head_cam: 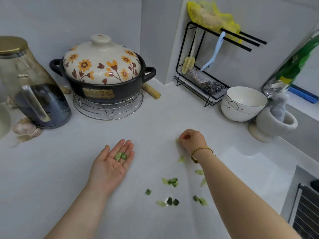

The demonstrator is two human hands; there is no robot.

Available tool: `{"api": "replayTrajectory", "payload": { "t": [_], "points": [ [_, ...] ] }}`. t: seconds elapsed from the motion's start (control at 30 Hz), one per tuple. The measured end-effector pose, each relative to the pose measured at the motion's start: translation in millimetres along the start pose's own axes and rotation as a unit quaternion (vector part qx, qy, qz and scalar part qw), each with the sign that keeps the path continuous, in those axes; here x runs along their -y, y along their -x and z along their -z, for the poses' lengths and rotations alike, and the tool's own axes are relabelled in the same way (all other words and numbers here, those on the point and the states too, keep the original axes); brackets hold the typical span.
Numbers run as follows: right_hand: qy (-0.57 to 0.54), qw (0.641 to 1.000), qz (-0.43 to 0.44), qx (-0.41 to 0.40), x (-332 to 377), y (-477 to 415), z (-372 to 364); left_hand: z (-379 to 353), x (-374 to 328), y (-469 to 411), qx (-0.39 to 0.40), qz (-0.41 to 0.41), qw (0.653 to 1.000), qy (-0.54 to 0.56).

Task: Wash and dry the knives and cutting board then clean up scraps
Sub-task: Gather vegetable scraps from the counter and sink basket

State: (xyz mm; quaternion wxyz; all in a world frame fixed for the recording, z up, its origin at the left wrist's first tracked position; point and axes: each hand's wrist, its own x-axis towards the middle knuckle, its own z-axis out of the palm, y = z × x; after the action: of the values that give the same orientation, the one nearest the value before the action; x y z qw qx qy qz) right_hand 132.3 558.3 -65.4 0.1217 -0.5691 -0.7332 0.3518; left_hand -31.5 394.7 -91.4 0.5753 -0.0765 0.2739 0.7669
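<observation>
Scrap clean-up is under way on a pale table (65,178). No knives or cutting board are in view, so whether they are washed and dried cannot be told. At centre frame the left hand (112,163) lies palm up with fingers straight, carrying two green pieces (120,156). Right of centre, the right hand (191,140) is curled and appears to pinch a pale scrap (177,140) at the table surface. About a dozen loose scraps (170,201) lie scattered at lower centre and lower right, beside and under the right forearm, so most of the gathering looks left to do. A flowered pot (101,66) stands at upper centre-left, with stacked bowls (243,104) at right.
</observation>
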Motion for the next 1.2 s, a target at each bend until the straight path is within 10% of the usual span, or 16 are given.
{"api": "replayTrajectory", "payload": {
  "t": [1.2],
  "points": [
    [0.147,0.977,0.021,0.152,-12,32,14,-14,13,24,-0.024,0.002,0.999,-0.046]
  ]
}}
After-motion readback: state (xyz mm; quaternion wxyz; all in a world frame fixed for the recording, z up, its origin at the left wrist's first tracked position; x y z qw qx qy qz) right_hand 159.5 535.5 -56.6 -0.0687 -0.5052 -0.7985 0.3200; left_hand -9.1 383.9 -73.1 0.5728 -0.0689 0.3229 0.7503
